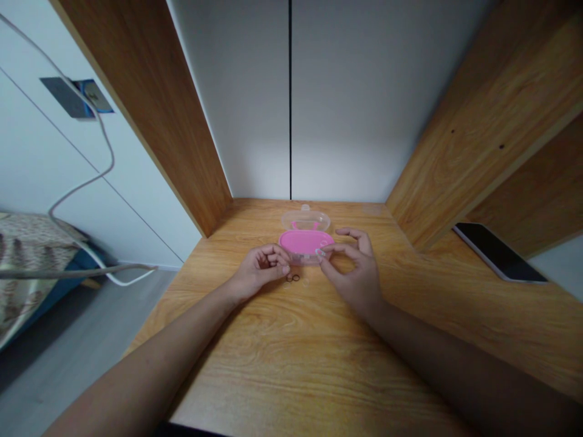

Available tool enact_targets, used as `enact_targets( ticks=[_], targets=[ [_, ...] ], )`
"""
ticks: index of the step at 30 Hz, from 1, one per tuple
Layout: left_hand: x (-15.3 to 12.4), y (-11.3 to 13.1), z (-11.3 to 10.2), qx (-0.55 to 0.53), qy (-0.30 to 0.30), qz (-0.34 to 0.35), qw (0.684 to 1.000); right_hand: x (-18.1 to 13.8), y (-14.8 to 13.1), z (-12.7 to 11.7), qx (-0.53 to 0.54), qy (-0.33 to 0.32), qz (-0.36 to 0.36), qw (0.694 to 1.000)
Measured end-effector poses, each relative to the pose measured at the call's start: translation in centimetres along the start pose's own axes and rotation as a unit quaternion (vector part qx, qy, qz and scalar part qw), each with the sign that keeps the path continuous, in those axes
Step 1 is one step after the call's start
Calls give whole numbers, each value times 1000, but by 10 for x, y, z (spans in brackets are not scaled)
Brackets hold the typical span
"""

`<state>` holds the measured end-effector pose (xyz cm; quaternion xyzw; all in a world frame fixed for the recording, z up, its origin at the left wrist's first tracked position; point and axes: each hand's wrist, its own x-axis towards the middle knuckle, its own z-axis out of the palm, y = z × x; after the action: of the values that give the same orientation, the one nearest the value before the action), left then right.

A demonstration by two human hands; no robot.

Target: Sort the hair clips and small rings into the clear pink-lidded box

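Observation:
A clear plastic case with a pink inner tray [304, 241] lies on the wooden tabletop, its transparent lid [306, 220] hinged back. My right hand [355, 270] pinches a small pale ring-shaped band [319, 251] between thumb and index finger above the case's right side; its other fingers are raised. At the left edge of the case, my left hand [264, 270] has its fingers curled and thumb against them; whatever it may hold is too small to make out. Small black bands [296, 278] and a pale band [306, 281] lie on the wood just in front of the case.
Right of my hands, a dark-screened tablet or phone [496, 252] lies by a wooden upright panel [478, 133]. Pale panels [259, 109] close off the back. A white cable [109, 152] hangs at the left, near a patterned cloth [31, 261] beyond the table.

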<state>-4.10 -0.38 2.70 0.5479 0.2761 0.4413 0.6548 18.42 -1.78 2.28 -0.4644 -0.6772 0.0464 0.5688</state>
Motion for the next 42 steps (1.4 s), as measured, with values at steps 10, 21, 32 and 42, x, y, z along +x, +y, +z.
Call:
enact_targets(
  ticks=[10, 21, 32, 42],
  targets=[
    [1, -2, -3, 7, 16, 24, 1000, 4, 17, 9, -9, -21, 89, 996],
    [2, -5, -7, 24, 25, 35, 999, 2, 13, 6, -16, -49, 68, 996],
    [-8, -7, -13, 372, -50, 70, 924, 0, 4, 2, -38, -88, 28, 995],
    [-8, -1, -11, 440, -62, 88, 892, -1, 4, 2, -43, -113, 16, 993]
  ],
)
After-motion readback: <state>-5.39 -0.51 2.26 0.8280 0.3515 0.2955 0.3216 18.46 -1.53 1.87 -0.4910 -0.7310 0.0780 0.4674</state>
